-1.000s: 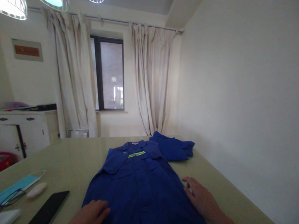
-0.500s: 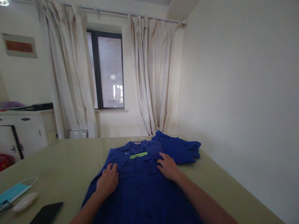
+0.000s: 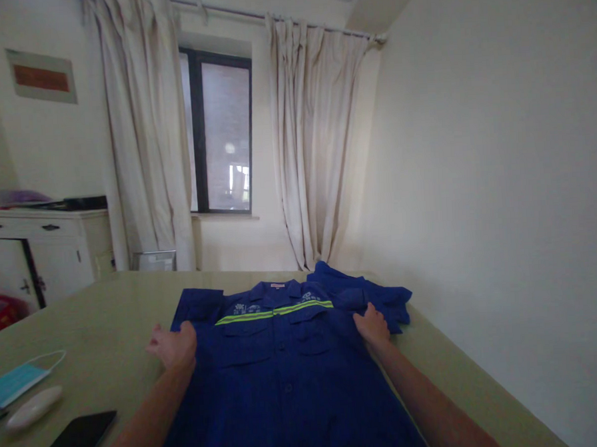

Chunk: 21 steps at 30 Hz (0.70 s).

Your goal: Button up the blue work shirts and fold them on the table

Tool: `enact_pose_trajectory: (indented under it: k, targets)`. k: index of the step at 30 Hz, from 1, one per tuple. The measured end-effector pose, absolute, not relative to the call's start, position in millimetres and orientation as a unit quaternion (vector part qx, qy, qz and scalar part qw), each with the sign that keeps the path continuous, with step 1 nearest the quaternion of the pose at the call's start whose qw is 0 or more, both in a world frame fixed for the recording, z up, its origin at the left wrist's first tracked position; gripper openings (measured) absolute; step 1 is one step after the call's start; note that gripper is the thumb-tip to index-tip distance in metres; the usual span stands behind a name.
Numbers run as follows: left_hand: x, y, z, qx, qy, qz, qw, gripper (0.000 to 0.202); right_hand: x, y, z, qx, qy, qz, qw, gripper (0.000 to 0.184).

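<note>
A blue work shirt (image 3: 281, 378) with a yellow-green reflective chest stripe lies front up on the pale green table (image 3: 104, 327), collar pointing away from me. My left hand (image 3: 173, 345) sits at its left shoulder with fingers closed on the sleeve cloth. At the right shoulder my right hand (image 3: 372, 326) pinches the fabric too. Both sleeves are spread outward. A second folded blue garment (image 3: 382, 299) lies just beyond my right hand.
At the left of the table lie a blue face mask (image 3: 16, 382), a small white oval object (image 3: 34, 407) and a dark phone (image 3: 74, 445). A white cabinet (image 3: 44, 253) stands at the left wall; a curtained window (image 3: 221, 134) is behind the table. A wall is close on the right.
My hands slid up the shirt from its lower part to the chest, then apart to the shoulders. The folded-in sleeves are now spread out and the whole reflective stripe shows.
</note>
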<state>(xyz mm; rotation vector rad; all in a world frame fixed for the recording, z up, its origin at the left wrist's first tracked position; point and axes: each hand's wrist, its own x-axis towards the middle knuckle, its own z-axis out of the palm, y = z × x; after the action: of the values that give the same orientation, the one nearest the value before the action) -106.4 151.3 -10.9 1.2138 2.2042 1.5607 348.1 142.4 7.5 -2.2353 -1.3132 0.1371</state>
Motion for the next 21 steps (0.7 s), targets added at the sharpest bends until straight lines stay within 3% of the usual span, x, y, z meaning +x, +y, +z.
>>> enact_pose_trajectory:
  k: [5, 11, 21]
  targets:
    - [-30, 140, -37, 0.651, 0.654, 0.375, 0.092, 0.053, 279, 132, 5, -0.721, -0.635, -0.025, 0.276, 0.059]
    - [26, 107, -57, 0.812, 0.562, 0.152, 0.034, 0.059, 194, 108, -31, -0.536, -0.817, 0.055, 0.202, 0.049]
    - [20, 72, -54, 0.821, 0.555, 0.132, 0.024, 0.061, 193, 58, -37, -0.571, -0.796, 0.089, 0.178, 0.057]
